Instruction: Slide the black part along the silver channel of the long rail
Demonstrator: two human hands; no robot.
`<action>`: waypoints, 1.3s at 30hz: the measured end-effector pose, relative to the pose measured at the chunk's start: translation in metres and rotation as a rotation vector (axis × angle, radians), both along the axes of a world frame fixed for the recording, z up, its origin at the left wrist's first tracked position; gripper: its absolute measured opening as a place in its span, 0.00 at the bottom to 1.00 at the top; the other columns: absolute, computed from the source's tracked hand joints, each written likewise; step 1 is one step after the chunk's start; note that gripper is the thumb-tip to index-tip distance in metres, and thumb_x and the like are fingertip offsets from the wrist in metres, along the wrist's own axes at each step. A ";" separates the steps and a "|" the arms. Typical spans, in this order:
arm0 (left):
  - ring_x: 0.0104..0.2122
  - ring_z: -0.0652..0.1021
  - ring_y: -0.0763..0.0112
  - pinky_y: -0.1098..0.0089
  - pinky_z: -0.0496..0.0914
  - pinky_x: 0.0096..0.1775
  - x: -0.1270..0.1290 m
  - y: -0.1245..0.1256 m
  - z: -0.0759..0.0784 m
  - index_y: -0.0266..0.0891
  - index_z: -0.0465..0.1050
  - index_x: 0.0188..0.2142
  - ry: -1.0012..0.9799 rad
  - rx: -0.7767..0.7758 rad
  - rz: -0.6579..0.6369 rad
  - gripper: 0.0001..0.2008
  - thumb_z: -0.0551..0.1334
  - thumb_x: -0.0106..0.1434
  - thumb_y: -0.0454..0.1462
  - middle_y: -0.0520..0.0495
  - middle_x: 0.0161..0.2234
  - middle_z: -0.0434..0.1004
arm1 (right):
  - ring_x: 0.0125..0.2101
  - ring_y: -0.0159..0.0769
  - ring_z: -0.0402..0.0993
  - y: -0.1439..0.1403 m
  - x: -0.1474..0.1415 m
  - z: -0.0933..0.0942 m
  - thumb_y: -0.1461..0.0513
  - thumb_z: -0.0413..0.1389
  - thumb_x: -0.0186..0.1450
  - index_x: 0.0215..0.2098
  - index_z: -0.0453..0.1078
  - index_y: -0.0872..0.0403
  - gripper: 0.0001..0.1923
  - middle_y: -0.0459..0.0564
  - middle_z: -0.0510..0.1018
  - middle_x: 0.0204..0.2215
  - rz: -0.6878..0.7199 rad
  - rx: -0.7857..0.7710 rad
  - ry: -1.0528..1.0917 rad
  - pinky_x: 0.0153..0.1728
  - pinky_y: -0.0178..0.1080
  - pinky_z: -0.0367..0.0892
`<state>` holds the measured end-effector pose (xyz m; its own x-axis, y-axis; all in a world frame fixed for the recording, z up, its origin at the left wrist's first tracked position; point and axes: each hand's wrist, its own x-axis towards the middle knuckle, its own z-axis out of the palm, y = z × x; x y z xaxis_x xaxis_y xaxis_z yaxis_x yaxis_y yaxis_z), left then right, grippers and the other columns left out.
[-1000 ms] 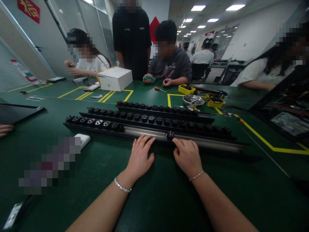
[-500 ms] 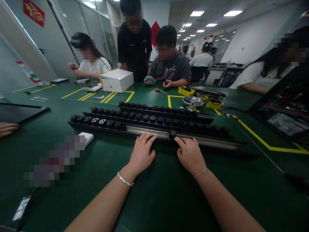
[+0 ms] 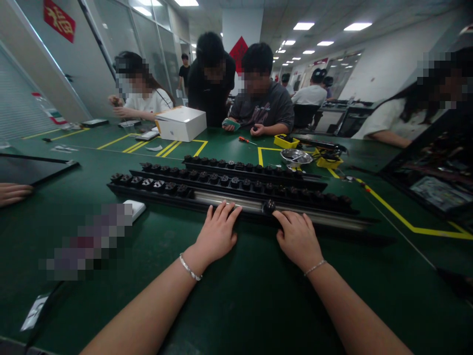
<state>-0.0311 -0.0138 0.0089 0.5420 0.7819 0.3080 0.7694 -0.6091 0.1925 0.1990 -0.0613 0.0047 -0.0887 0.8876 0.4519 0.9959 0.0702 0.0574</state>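
Here's the front rail (image 3: 155, 193), long and black across the green desk (image 3: 236, 305) with 2 more rails (image 3: 173, 180) behind it, and in its shiny channel (image 3: 251, 206) sits a lone socket piece (image 3: 271, 205), well apart from the row of 7 sockets (image 3: 148, 183) at the left end. The right hand (image 3: 298, 236) is on the case: index finger stretched to the piece's near side, touching or all but, thumb well away, so nothing is pinched. Over to the left hand (image 3: 219, 229), fingers spread, tips at the rail's near edge, gripping nothing that shows. Now, the handling: that piece looks like hard moulded plastic, light and stiff, probably fine under a firm push. Take it low by opposite sides, thumb against finger, I'd say, clear of its patterned top. The rail looks stiff and light for its length, awkward to turn perhaps, and likely slippery along the bare metal; the black side walls offer the better hold, minding any thin edges.
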 end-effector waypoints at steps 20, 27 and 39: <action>0.64 0.53 0.55 0.43 0.45 0.62 0.000 0.003 -0.008 0.44 0.52 0.62 -0.051 0.025 -0.001 0.32 0.58 0.58 0.34 0.45 0.62 0.57 | 0.41 0.39 0.70 0.003 0.002 0.006 0.64 0.49 0.62 0.49 0.69 0.52 0.17 0.51 0.76 0.41 0.001 -0.011 -0.006 0.50 0.46 0.56; 0.64 0.52 0.55 0.43 0.45 0.62 -0.001 0.003 -0.008 0.45 0.51 0.62 -0.056 0.013 -0.002 0.33 0.57 0.58 0.34 0.45 0.62 0.57 | 0.43 0.40 0.70 0.001 0.001 0.009 0.65 0.48 0.62 0.49 0.68 0.53 0.17 0.52 0.76 0.44 0.006 -0.028 0.008 0.50 0.46 0.57; 0.64 0.52 0.55 0.43 0.44 0.62 -0.001 0.003 -0.007 0.45 0.52 0.62 -0.064 0.001 -0.001 0.32 0.57 0.58 0.34 0.45 0.62 0.57 | 0.46 0.41 0.69 -0.001 0.006 0.010 0.65 0.49 0.62 0.50 0.68 0.53 0.18 0.54 0.75 0.46 -0.015 -0.057 0.014 0.50 0.48 0.59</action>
<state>-0.0324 -0.0108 0.0020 0.5218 0.7810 0.3432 0.7550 -0.6101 0.2405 0.2050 -0.0628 0.0151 -0.0687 0.9133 0.4014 0.9976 0.0577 0.0395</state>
